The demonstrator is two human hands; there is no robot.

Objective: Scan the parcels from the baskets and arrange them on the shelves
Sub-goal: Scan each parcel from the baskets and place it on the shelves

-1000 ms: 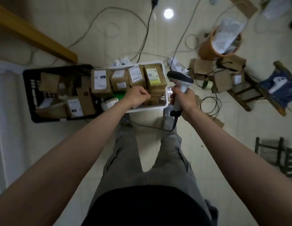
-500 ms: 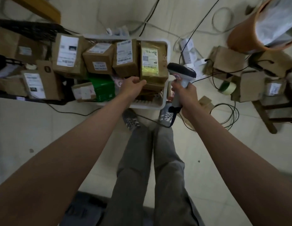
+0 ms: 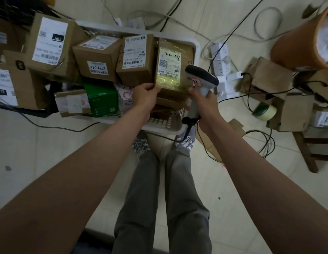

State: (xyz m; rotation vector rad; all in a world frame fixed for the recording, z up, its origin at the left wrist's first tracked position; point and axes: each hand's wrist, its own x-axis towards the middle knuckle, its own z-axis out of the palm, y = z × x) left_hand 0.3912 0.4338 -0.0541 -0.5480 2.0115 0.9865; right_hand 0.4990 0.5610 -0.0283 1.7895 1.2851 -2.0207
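A white basket [image 3: 160,126] on the floor holds several brown cardboard parcels with white labels. At its right end lies a parcel with a yellowish taped label [image 3: 171,66]. My left hand [image 3: 145,95] grips that parcel's near left corner. My right hand [image 3: 203,101] holds a grey barcode scanner [image 3: 200,79] by its handle, its dark head right beside the parcel's label. A green box [image 3: 102,100] and a small taped parcel [image 3: 72,103] sit at the basket's near side. A black basket [image 3: 18,74] with more parcels is at the left.
Cables and white power strips [image 3: 220,59] run over the tiled floor behind the basket. An orange bin [image 3: 298,46] stands at the right above loose cardboard boxes [image 3: 265,77] and a tape roll [image 3: 265,111]. A wooden stool leg [image 3: 306,154] is at the right.
I have leaned in closer to the white basket. My left hand has closed on the corner of the yellow-labelled parcel, and the scanner has come nearer to its label.
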